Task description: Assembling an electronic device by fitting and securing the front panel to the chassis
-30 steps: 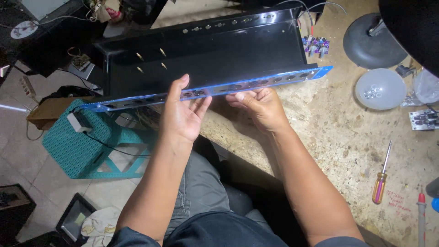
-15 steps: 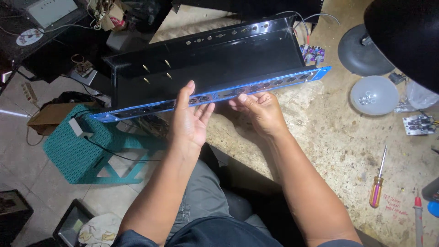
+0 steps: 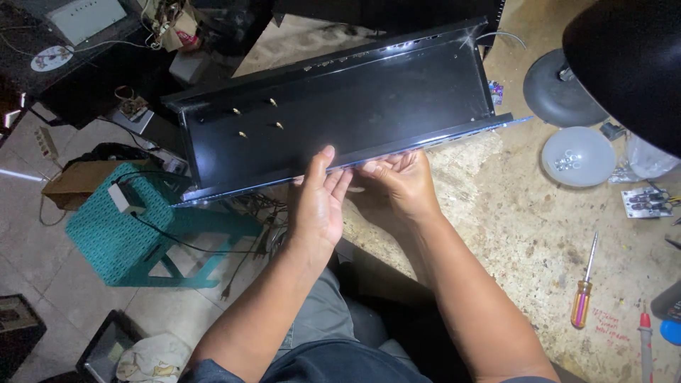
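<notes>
A long black sheet-metal chassis (image 3: pixel 355 106) with brass standoffs inside lies tilted across the edge of a worn workbench (image 3: pixel 539 234). A blue film strip runs along its near flange. My left hand (image 3: pixel 319 206) presses flat against the near flange, fingers extended upward. My right hand (image 3: pixel 401 181) grips the same flange just to the right, fingers curled at its lower edge. Both hands hold the chassis by that front lip.
A screwdriver with an orange and pink handle (image 3: pixel 583 298) lies on the bench at right. A translucent bowl with small screws (image 3: pixel 578 156), a round lamp base (image 3: pixel 557 89) and a black lamp shade (image 3: pixel 631 64) stand beyond. A teal plastic stool (image 3: pixel 135 234) sits on the floor at left.
The chassis has tipped so its open inside faces me more fully. Both hands have slid along the near flange, closer together.
</notes>
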